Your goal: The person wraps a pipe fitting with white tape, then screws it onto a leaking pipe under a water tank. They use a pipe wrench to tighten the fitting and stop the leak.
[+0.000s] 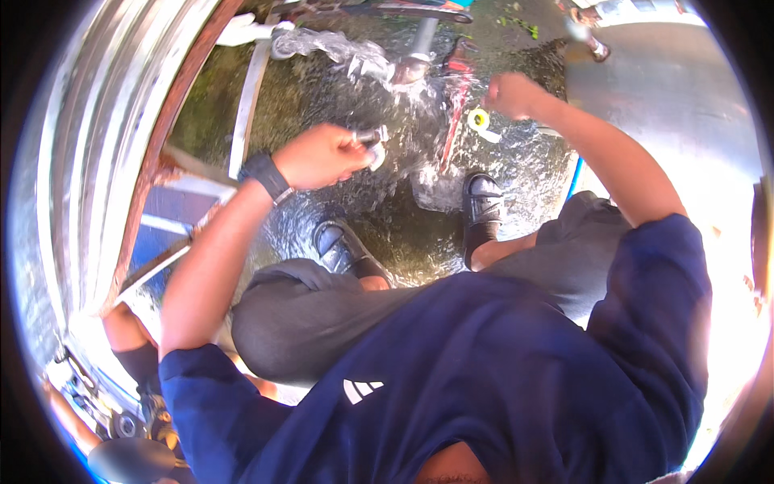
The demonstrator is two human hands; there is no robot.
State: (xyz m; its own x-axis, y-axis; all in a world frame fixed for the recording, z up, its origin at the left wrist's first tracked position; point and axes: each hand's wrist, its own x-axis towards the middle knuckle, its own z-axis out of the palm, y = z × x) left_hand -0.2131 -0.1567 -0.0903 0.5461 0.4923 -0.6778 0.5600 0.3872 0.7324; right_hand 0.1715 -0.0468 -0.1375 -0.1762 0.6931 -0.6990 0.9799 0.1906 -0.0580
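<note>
My left hand (318,157), with a dark band at its wrist, is closed on a small shiny metal fitting (371,135), probably a tap; a pale round part shows beside it. To the right, my right hand (518,95) is raised with its fingers curled, a little blurred; what they hold, if anything, is hidden. Just below it is a yellow-green ring-shaped roll (478,120) that looks like tape, with a white piece (490,137) beside it. Whether the roll touches the hand I cannot tell. Water gushes from a white pipe (246,31) toward a grey upright pipe (423,39).
A long red tool or bar (454,121) lies on the wet ground (322,89) between the hands. My sandalled feet stand in running water. A metal tank (653,89) is at right; a rusty frame (165,137) and corrugated sheet (89,153) at left. Another person (133,339) is lower left.
</note>
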